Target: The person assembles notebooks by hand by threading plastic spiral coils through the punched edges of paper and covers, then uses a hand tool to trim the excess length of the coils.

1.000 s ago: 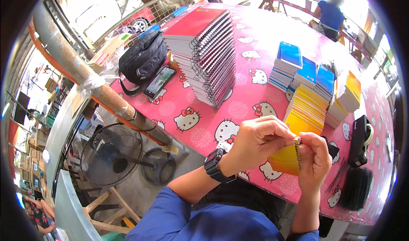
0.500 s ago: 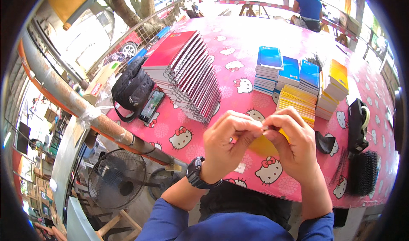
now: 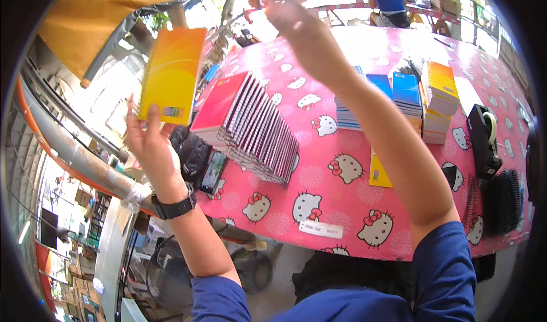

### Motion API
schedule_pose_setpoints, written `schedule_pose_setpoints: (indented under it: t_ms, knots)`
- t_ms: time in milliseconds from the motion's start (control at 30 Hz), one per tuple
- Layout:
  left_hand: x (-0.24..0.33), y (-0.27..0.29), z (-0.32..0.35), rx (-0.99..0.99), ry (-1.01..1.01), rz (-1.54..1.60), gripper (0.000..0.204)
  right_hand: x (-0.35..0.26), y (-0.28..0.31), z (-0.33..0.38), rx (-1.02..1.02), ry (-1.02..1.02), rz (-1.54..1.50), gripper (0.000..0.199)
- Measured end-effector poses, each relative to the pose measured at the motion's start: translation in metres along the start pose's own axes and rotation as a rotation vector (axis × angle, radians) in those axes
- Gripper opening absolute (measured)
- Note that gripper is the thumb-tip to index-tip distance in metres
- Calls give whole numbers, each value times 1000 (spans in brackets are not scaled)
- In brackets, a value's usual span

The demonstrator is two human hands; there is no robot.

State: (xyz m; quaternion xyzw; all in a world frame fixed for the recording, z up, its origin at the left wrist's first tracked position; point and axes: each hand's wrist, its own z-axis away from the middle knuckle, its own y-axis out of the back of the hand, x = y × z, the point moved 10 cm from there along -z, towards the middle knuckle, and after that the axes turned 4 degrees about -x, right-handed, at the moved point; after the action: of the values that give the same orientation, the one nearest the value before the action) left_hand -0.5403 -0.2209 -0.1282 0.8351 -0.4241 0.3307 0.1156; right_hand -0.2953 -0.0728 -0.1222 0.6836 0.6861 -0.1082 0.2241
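Raised at the upper left, my left hand (image 3: 152, 145) grips a yellow-and-orange spiral notebook (image 3: 172, 74) by its lower edge, thumb on the cover. My right arm reaches up across the table, and my right hand (image 3: 290, 19) is smeared by motion, so its fingers and anything in them cannot be made out. Beside the left hand stands a tall stack of red spiral notebooks (image 3: 245, 128). Blue notebooks (image 3: 405, 88) and orange-yellow notebooks (image 3: 441, 83) are stacked at the right. Partly behind my right forearm lies another yellow notebook (image 3: 379, 171).
A pink patterned cloth covers the table (image 3: 273, 208). A phone (image 3: 213, 171) and black bag (image 3: 191, 151) sit at its left. A tape dispenser (image 3: 484, 142) and black coils (image 3: 502, 202) lie right, a white label strip (image 3: 321, 229) in front. A pipe (image 3: 85, 157) runs along the left.
Both hands were together over the near table, with yellow beneath them. Now they are apart: the left has risen leftward with the yellow notebook, the right has swung up and away.
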Motion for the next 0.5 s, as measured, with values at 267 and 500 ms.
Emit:
schedule_pose_setpoints:
  t_ms: [267,500]
  knots:
    - [-76,45,-2,69,121,15,16,54,-84,16,-81,-180,-50,47]
    - [-31,-28,116,-156,79,124,26,-2,-26,75,-289,-260,-648,57]
